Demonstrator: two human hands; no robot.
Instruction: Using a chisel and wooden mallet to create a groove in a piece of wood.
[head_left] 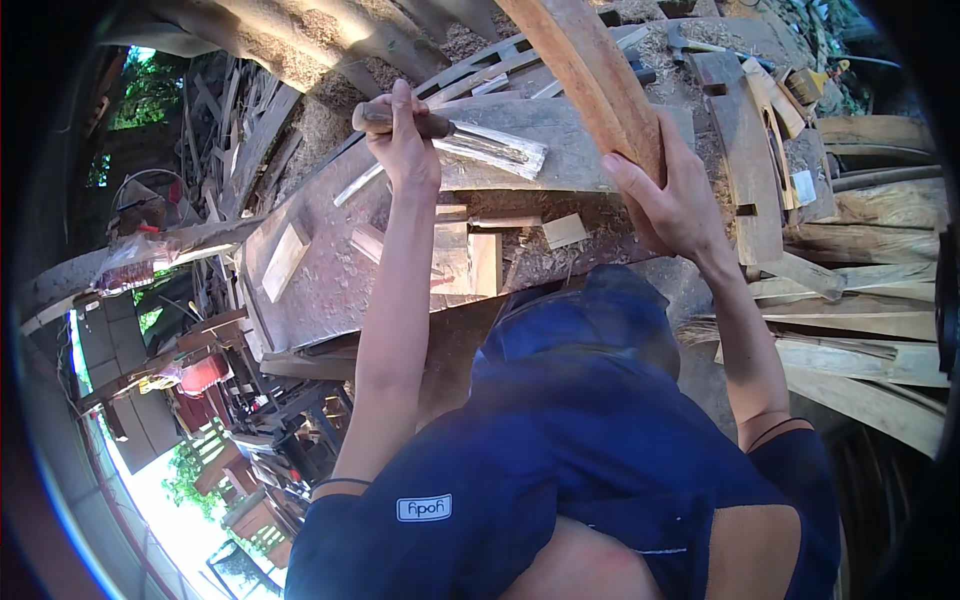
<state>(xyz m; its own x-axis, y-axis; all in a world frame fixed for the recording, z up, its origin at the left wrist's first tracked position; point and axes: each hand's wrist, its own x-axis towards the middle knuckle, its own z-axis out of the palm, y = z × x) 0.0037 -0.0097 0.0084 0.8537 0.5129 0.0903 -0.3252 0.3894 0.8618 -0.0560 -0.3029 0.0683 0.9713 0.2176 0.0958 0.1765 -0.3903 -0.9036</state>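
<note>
My left hand [408,150] is closed round the wooden handle of a chisel [376,118], thumb pointing up along it. Its metal blade extends to the right, above a pale wood strip lying on the bench. On the other side, my right hand [690,200] grips the lower end of a long, thick, curved piece of brown wood [597,75]. That piece slants up and away to the left, past the top edge of the view. The thumb lies on its near face, and the fingers are mostly hidden behind it.
Small wood blocks [565,231] and offcuts lie on the workbench [320,285] before me, beside a wide board [575,130]. A hammer-like tool [690,43] and a brush [812,84] rest at the far right. Stacked timber [870,310] fills the right side; shavings cover the far ground.
</note>
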